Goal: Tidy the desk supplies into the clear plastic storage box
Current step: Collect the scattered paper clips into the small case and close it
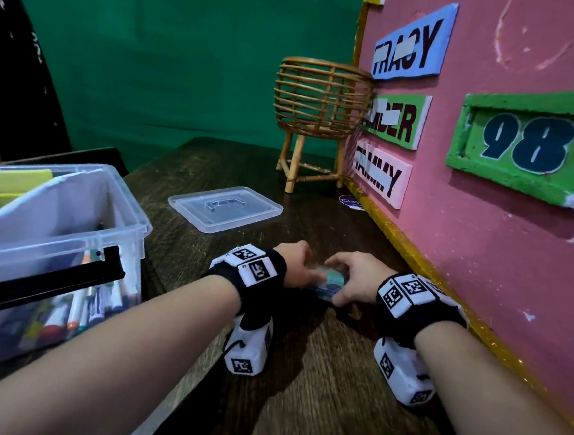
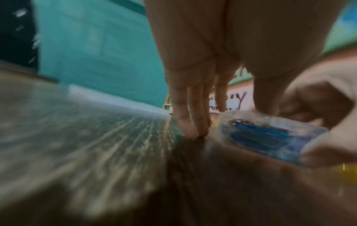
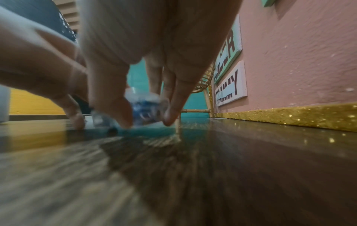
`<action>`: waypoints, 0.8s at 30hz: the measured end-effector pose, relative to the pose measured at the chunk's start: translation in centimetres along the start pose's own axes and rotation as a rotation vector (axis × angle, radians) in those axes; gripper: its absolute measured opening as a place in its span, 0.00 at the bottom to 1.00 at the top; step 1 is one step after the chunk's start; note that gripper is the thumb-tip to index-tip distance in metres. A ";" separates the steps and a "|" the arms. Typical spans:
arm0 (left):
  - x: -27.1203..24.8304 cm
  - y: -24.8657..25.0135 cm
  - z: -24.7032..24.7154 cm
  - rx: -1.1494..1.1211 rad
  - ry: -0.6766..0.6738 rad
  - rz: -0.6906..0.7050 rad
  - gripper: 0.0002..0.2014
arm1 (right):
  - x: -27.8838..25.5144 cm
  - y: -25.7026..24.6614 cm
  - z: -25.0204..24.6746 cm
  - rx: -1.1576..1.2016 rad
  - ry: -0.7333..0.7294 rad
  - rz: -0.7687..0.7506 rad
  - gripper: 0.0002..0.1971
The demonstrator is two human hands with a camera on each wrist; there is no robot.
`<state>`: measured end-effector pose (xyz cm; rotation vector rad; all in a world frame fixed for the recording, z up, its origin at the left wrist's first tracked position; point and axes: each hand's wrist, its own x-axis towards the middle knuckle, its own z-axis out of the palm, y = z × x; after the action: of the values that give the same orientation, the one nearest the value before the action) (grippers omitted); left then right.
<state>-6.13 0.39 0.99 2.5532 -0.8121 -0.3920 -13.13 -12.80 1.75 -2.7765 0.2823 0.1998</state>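
Dark wood-grain desk (image 1: 318, 374) is seen nearest. On it, a small clear plastic case of blue paper clips (image 2: 270, 137), blurred and partly hidden, is pinched by the right hand (image 1: 352, 281); the left hand (image 1: 295, 266) is laid against it, its grip unclear. Left stands the clear plastic storage box (image 1: 107, 210) holding markers, its lid (image 1: 224, 209) beyond. "TAMMY" (image 1: 378, 176) is read farther off.
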 end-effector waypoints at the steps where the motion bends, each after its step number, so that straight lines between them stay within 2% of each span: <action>1: -0.2 -0.3 -0.1 -0.091 0.003 -0.036 0.27 | -0.1 -0.1 0.0 0.036 0.021 -0.008 0.33; 4: -1.6 -1.1 0.1 -0.558 -0.088 -0.129 0.24 | -0.7 -0.6 0.2 0.159 0.020 -0.063 0.30; 6: -2.4 -1.3 0.3 -0.769 -0.183 -0.149 0.23 | -1.3 -0.9 0.2 0.213 -0.028 -0.101 0.29; 8: -3.1 -1.5 -0.2 -0.859 -0.228 -0.140 0.21 | -2.1 -1.2 0.1 0.296 -0.060 -0.116 0.28; 11: -4.3 -1.6 -1.4 -0.974 -0.283 -0.150 0.14 | -3.3 -1.8 -0.1 0.551 -0.024 -0.087 0.28; 13: -5.0 -1.9 -2.0 -1.061 -0.273 -0.188 0.15 | -4.0 -2.6 0.1 0.751 -0.016 0.008 0.26; 16: -6.1 -2.4 -2.2 -1.167 -0.226 -0.216 0.19 | -4.8 -3.9 1.2 0.979 -0.119 0.073 0.18; 19: -7.0 -2.8 -2.1 -1.066 -0.184 -0.211 0.22 | -5.3 -5.3 2.6 1.131 -0.159 0.053 0.14; 22: -7.6 -3.6 -2.0 -0.696 -0.097 -0.159 0.31 | -5.5 -6.3 3.5 1.295 -0.158 0.052 0.17; 24: -8.3 -3.7 -1.9 -0.522 -0.091 -0.158 0.34 | -5.6 -6.9 3.8 1.405 -0.116 0.089 0.18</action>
<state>-10.19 8.70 1.99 2.1228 -0.4597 -0.6754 -17.40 -4.20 1.40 -1.3606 0.3306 0.1058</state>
